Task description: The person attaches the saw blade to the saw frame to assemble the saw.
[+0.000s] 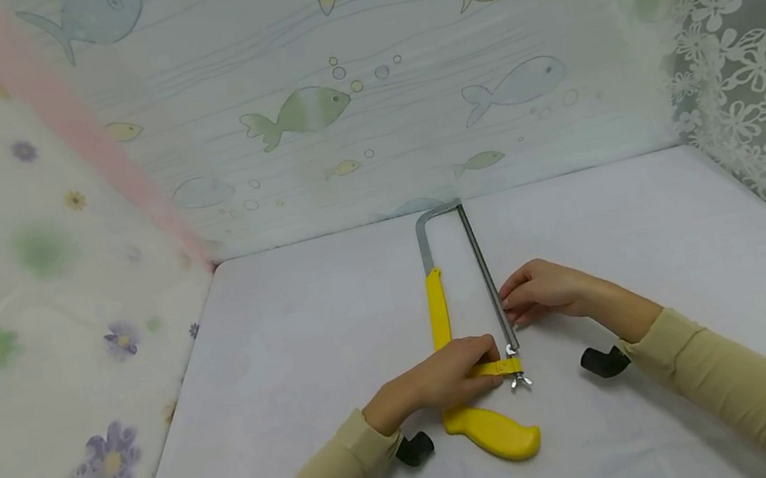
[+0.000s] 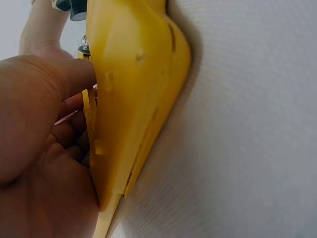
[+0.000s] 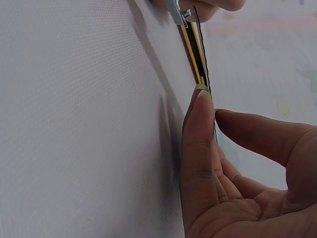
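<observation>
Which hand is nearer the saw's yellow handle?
Left. The left hand holds the saw's frame just beyond the yellow handle; the right hand is farther off, at the blade.

Your left hand grips the hacksaw, yellow handle just below that hand, your right hand touching the blade.

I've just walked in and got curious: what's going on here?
A yellow-handled hacksaw lies on white cloth. Someone's left hand has its grip on the hacksaw's crosspiece, beside the wing nut, while their right hand pinches the blade. Whether the blade's near end is hooked on is unclear.
</observation>
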`<state>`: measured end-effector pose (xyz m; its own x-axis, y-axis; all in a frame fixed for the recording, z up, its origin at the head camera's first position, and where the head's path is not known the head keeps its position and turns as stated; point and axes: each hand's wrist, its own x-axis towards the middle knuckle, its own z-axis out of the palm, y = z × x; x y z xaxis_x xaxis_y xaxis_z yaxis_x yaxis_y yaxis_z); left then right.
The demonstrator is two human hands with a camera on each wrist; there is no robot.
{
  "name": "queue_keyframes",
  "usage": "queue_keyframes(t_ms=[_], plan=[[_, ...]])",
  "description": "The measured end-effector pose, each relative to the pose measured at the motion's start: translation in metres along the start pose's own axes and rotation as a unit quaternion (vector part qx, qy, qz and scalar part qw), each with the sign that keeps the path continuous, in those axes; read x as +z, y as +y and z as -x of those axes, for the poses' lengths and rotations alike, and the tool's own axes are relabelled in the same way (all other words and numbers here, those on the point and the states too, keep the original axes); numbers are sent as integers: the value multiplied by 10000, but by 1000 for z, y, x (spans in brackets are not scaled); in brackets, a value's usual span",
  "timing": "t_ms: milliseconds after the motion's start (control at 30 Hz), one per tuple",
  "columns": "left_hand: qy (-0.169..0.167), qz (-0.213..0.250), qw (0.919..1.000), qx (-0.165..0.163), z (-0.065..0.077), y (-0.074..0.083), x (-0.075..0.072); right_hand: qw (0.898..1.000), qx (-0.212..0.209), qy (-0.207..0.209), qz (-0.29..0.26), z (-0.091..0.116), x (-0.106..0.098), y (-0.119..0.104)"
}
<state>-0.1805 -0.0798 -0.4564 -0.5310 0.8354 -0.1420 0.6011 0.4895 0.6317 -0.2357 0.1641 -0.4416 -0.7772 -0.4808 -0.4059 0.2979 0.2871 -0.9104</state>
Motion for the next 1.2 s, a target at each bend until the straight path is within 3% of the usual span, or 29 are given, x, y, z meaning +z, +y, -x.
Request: queue_keyframes(t_ms=[667, 1200], plan=[[-45, 41, 10000, -65, -1, 0, 0, 9999, 86, -45, -83, -4, 4, 2], [9, -88, 9997, 243, -3, -3, -1, 10000, 26, -45, -54, -3, 5, 2]])
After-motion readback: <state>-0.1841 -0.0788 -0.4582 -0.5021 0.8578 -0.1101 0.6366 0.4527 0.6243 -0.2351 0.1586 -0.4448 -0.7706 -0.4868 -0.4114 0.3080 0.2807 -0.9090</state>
